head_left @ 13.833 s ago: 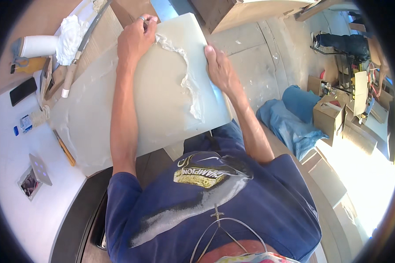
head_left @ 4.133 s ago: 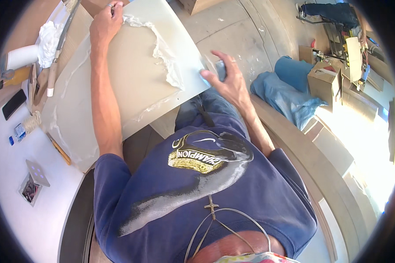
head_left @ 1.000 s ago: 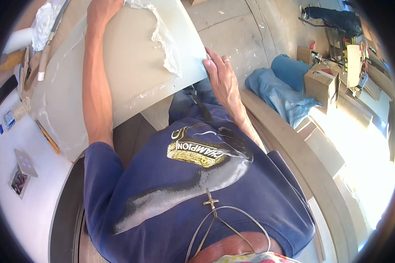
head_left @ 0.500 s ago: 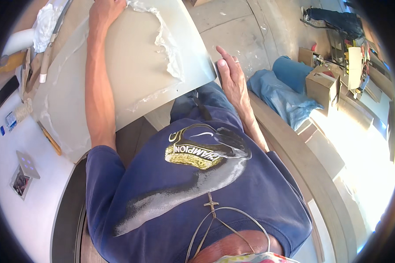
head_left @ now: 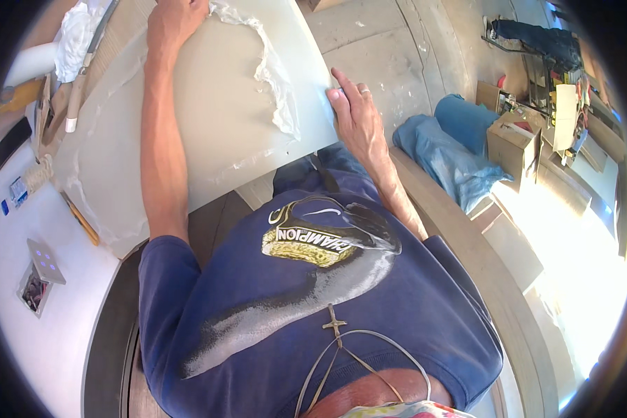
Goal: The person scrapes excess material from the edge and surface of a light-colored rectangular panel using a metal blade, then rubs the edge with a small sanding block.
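Note:
A large pale panel (head_left: 223, 125) lies before me, with a ragged strip of crumpled whitish film (head_left: 268, 70) curving across it. At the top edge of the picture is my left hand (head_left: 174, 24), fingers curled down by the upper end of that strip. Its fingertips are partly cut off, so what they pinch is hidden. My right hand (head_left: 362, 122) is at the panel's right edge, thumb bent and index finger pointing forward. Its other fingers are curled round something small, mostly hidden in the grip.
On the left lie a phone (head_left: 12, 143), a yellow-handled tool (head_left: 81, 219), a small bottle (head_left: 17, 189) and a bundle of cord (head_left: 38, 174). An open wall socket box (head_left: 33, 289) is beside them. Rightward are a blue plastic sheet (head_left: 442, 160) and a cardboard box (head_left: 512, 146).
My right hand has moved up and left, from beside the panel to its right edge. My left hand has shifted slightly right at the top.

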{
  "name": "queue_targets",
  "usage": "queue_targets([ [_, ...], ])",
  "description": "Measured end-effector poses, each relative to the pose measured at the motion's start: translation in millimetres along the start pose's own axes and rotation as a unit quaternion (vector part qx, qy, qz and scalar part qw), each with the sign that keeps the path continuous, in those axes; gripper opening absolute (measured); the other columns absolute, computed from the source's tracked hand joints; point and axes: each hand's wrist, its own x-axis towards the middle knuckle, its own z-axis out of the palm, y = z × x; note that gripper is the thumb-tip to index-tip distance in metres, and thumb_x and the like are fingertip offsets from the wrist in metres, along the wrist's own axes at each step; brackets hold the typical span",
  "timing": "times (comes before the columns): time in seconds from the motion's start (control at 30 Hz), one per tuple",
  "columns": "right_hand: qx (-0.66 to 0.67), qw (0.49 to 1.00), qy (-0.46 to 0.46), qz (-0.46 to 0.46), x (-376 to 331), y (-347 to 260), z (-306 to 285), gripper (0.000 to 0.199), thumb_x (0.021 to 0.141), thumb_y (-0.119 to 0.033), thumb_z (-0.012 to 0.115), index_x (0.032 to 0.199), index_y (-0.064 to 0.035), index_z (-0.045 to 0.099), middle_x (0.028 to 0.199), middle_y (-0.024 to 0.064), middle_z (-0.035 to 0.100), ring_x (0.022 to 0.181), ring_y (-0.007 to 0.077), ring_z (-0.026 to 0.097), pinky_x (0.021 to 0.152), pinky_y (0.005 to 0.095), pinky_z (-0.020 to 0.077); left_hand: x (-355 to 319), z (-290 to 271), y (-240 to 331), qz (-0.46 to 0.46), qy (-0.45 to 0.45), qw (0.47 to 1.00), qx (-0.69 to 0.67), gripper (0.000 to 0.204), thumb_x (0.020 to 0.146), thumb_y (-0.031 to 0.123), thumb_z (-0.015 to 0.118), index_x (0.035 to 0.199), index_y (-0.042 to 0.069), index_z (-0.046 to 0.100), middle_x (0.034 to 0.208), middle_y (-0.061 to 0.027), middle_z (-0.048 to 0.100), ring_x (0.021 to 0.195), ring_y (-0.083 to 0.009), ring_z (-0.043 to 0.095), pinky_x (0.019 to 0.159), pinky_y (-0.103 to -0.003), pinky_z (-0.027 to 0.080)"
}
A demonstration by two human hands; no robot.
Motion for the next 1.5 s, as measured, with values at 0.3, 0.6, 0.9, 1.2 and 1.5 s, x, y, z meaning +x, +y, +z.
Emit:
queue_targets([
  [0.3,-0.007,0.999,0.018,-0.032,15,-7,6,0.046,0.108,-0.038,0.048,0.143,-0.0096,0.058,0.114,0.0301,0.063,0.101,0.0464,0.067,0.087,0.0511,0.0539,-2,-3,7,-0.023,-0.009,1.000,-0.004,0.041,0.106,0.033,0.051,0.114,-0.002,0.070,0.109,-0.0198,0.075,0.101,-0.0352,0.071,0.089,-0.043,0.053],
  [0.6,0.029,0.998,0.031,-0.040,28,-9,10,0.047,0.109,-0.039,0.046,0.142,-0.0076,0.059,0.110,0.0308,0.063,0.100,0.0477,0.066,0.088,0.0521,0.0528,-2,-1,5,0.001,0.011,1.000,-0.005,0.040,0.106,0.031,0.051,0.114,-0.003,0.070,0.108,-0.0212,0.075,0.102,-0.0367,0.072,0.089,-0.043,0.053],
  [0.9,0.036,0.999,0.027,-0.030,30,-3,12,0.048,0.109,-0.039,0.045,0.140,-0.0050,0.060,0.110,0.0322,0.062,0.102,0.0477,0.066,0.089,0.0526,0.0520,-4,-3,14,-0.013,0.006,0.999,-0.030,0.039,0.105,0.031,0.052,0.114,-0.003,0.070,0.106,-0.0225,0.074,0.100,-0.0389,0.071,0.088,-0.043,0.054],
  [1.2,0.045,0.997,0.033,-0.046,35,-4,16,0.049,0.110,-0.039,0.043,0.140,-0.0039,0.061,0.110,0.0329,0.063,0.102,0.0474,0.066,0.090,0.0518,0.0516,-4,-3,5,0.017,0.032,0.999,-0.015,0.039,0.104,0.032,0.052,0.113,-0.001,0.070,0.103,-0.0222,0.074,0.098,-0.0387,0.072,0.087,-0.045,0.054],
  [1.5,0.173,0.980,0.076,-0.062,97,40,15,0.053,0.109,-0.043,0.045,0.142,-0.0046,0.060,0.107,0.0215,0.065,0.095,0.0330,0.064,0.087,0.0408,0.0500,11,8,-10,0.009,0.012,1.000,-0.027,0.040,0.102,0.045,0.048,0.117,0.016,0.072,0.091,-0.0109,0.077,0.090,-0.0367,0.072,0.082,-0.046,0.054],
])
